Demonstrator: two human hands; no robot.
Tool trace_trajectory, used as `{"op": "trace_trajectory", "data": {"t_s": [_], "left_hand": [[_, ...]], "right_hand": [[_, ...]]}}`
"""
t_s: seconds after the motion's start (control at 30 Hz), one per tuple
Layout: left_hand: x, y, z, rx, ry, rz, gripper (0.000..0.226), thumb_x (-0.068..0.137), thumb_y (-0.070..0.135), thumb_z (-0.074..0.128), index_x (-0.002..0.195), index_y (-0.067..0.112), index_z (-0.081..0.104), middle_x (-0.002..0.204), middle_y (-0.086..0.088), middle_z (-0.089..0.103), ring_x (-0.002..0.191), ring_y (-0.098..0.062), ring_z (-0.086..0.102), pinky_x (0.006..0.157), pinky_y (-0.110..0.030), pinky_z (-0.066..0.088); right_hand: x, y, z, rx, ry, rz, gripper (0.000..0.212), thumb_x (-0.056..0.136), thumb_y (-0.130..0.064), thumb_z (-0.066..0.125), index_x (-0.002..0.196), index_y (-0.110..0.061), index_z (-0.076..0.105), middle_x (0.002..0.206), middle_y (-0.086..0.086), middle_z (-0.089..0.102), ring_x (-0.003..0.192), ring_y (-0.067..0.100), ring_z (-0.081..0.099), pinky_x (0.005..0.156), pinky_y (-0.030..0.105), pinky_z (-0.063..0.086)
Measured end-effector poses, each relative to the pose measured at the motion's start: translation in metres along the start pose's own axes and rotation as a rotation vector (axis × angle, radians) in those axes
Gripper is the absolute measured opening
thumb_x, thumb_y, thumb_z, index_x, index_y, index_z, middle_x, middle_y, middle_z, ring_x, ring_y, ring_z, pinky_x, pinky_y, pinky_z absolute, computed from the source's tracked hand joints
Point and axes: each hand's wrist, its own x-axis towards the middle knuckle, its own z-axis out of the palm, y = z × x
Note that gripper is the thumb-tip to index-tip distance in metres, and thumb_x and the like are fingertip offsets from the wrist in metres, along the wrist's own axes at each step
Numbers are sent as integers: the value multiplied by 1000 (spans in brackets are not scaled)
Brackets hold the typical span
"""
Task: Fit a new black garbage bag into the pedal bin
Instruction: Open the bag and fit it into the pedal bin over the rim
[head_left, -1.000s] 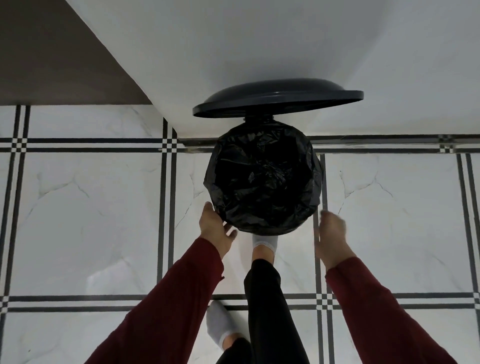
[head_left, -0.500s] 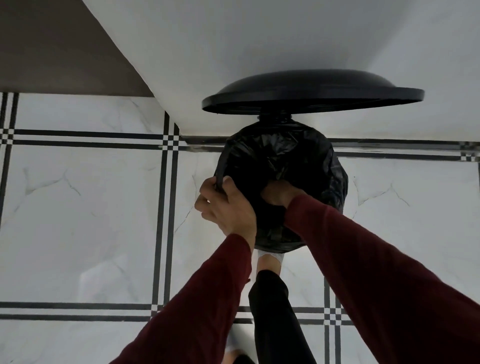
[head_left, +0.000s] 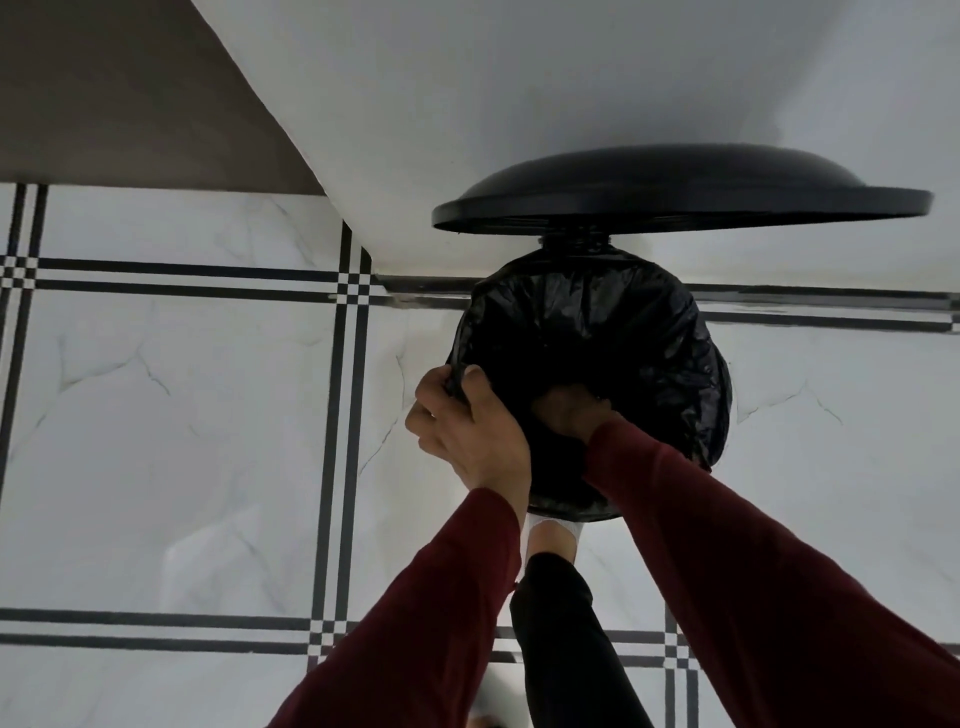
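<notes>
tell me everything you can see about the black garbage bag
The black garbage bag is thin, glossy, crinkled plastic, lining the round pedal bin under the raised lid. Its mouth is folded out over the rim all round, hiding the bin's wall, and its inside is dark. The left hand pinches the folded edge at the near left rim; the right hand reaches down inside the bag, its fingers hidden. A socked foot is at the bin's base.

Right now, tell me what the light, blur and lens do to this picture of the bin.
Head view: dim, flat light; the black bag swallows detail, so the right hand inside it is murky, while the left hand on the bag's edge reads clearly. The lid casts a soft shadow on the wall. The wide lens splays the floor lines outward; faint glare on the tiles; the sleeves look slightly soft.
</notes>
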Motion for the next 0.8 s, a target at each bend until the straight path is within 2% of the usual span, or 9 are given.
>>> {"op": "trace_trajectory", "data": {"t_s": [0.13,0.27,0.33,0.4,0.47,0.53,0.63,0.73,0.8], "left_hand": [[6,5,-9,59,-60,-16,12,98,39,49,111,37,51,128,5,37,121,-19,32,92,-31,33],[21,13,-33,278,-139,26,26,99,44,46,119,31,56,136,-4,39,117,-20,26,96,-40,28],[26,19,-46,343,-131,64,29,97,45,49,122,30,57,141,-5,36,120,-19,25,101,-42,28],[25,29,-54,380,-121,114,31,95,44,53,123,32,54,140,-3,36,128,-22,28,110,-50,32],[27,38,-56,456,-115,173,32,93,43,54,123,33,53,139,-2,37,129,-25,31,110,-55,35],[27,46,-51,470,-128,252,32,92,41,55,123,32,53,138,-2,37,129,-27,32,106,-48,37],[31,54,-31,425,-233,416,31,92,38,59,122,30,53,130,2,32,124,-21,29,98,-35,30],[48,63,-2,489,-361,491,38,96,38,59,132,27,54,136,-4,36,123,-17,32,100,-28,28],[65,73,15,553,-475,497,36,100,37,55,134,27,55,134,-11,44,116,-22,49,95,-26,34]], "right_hand": [[-27,-10,-13,189,-64,-31,45,110,-17,38,150,3,39,152,24,48,140,35,47,110,31,33],[-85,6,-35,232,109,-168,36,103,-36,53,133,-16,57,131,6,61,126,25,55,96,25,37],[-119,23,-46,250,271,-272,26,100,-31,57,120,-23,72,129,-2,69,124,17,59,96,10,33],[-149,41,-56,327,577,-310,23,93,-16,63,108,-20,80,116,-2,77,110,16,68,87,-6,30],[-160,50,-68,428,896,-303,24,87,-9,65,105,-15,80,109,2,77,99,21,71,84,-4,34],[-157,55,-81,438,1044,-254,28,86,-12,64,113,-13,75,112,8,72,102,27,68,86,13,40],[-129,60,-104,399,961,-218,42,88,-24,65,129,-16,65,130,13,61,117,34,59,95,31,44],[-100,62,-124,610,661,-175,42,92,-40,65,132,-28,63,129,2,63,114,21,62,96,26,44],[-86,62,-132,739,562,-160,25,93,-45,65,115,-35,71,115,-6,72,110,15,67,91,23,46]]}}
